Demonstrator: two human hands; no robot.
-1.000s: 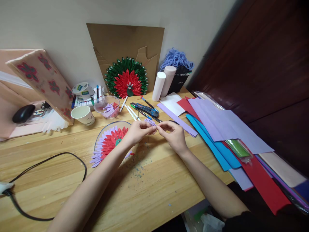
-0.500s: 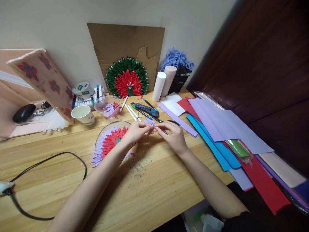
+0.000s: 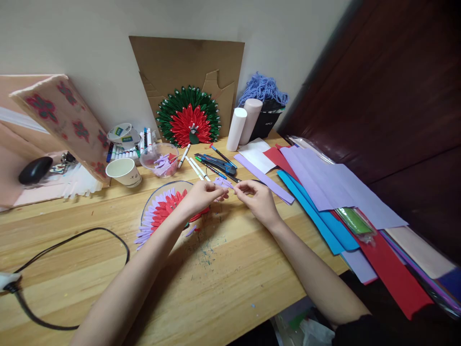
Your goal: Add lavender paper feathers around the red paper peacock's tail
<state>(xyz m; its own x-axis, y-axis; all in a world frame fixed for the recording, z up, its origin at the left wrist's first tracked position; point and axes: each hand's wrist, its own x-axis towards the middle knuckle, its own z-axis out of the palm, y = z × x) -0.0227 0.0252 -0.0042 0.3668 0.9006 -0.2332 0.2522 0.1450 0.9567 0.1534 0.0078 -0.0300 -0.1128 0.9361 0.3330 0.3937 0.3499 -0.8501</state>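
Note:
Above the desk, my left hand (image 3: pixel 207 198) is closed in a pinch close to a small purple paper petal (image 3: pixel 229 185). My right hand (image 3: pixel 258 201) pinches at the petal's right end with thumb and forefinger. More purple pieces seem to lie just behind the fingertips, so where the petal's left end sits is hard to make out. Partly under my left forearm is a clear round sheet (image 3: pixel 147 211) with a blue edge, bearing purple petals (image 3: pixel 151 218) around red petals (image 3: pixel 166 210). A loose purple petal (image 3: pixel 191 231) lies beside it.
Behind my hands lie a blue utility knife (image 3: pixel 219 163), pens and white sticks. A plastic bowl (image 3: pixel 160 161) of paper pieces and a paper cup (image 3: pixel 124 173) stand left. Coloured sheets (image 3: pixel 319 180) cover the right side. A green-and-red fan-shaped craft (image 3: pixel 189 115) leans on cardboard (image 3: pixel 187 60).
My hands have drawn slightly apart, and a narrow purple tip now shows between the fingertips. The things on the desk stay where they were.

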